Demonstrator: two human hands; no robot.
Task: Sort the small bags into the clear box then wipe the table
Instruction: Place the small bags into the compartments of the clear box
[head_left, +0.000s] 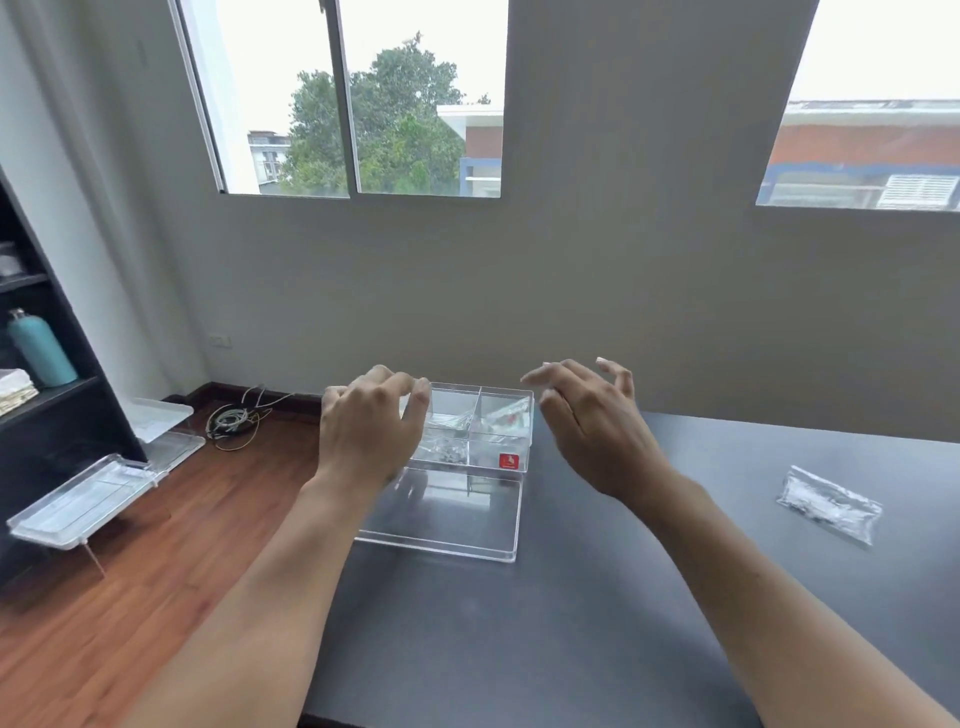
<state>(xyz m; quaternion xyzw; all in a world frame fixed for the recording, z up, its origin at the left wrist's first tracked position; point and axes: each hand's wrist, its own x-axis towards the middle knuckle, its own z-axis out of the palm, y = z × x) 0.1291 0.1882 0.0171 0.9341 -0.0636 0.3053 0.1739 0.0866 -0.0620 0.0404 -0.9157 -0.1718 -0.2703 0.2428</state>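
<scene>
I see the box (480, 423) at the table's (571, 623) far left edge, its lid (441, 514) lying flat just nearer; my left hand (371, 431) crowds the box's left wall, my right hand (597, 431) hangs beside its right; one bag (828, 504) lies far right; dark tabletop between lies bare.

Clear box (480, 415) showing a red sticker (508, 461), sitting on the dark grey table (571, 623); teal bottle (39, 348) glowing at frame left.
</scene>
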